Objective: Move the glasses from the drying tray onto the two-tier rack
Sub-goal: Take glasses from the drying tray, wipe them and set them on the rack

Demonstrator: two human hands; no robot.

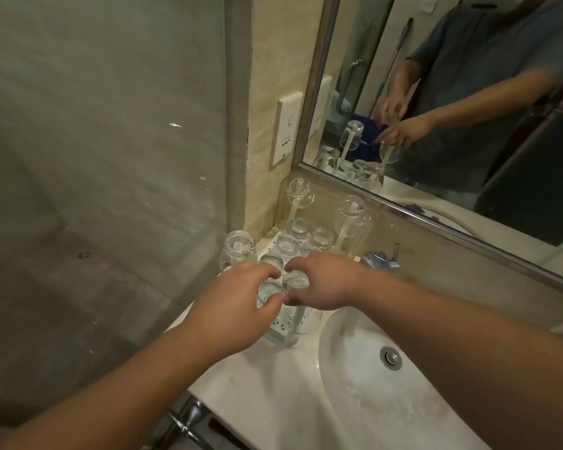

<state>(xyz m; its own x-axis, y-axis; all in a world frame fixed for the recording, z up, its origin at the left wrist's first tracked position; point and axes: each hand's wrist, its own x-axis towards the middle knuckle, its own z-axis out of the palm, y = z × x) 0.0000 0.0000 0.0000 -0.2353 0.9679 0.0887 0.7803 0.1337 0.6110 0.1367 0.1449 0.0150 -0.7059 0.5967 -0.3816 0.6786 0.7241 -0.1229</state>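
Head view: L hand (231, 303) curls round one upturned glass (268, 293) on the white tray (290, 323), R hand (325, 280) pinches another glass (295, 282) beside it. More glasses stand further back, sink (355, 368) near right.

I have a single view to work from, a wide-angle camera worn on the person's head. It looks forward and steeply down over a pale stone bathroom counter (257, 394), close enough that both bare forearms run in from the bottom edge and fill the lower frame. The white oval sink basin (364, 378) sits low and right, a frosted glass panel (104, 141) fills the left half, and straight lines bow toward the edges. At upper right, the metal-framed wall mirror (312, 102) faces back at me, so it gives a second, reversed angle on the same counter corner. No other view overlaps it.
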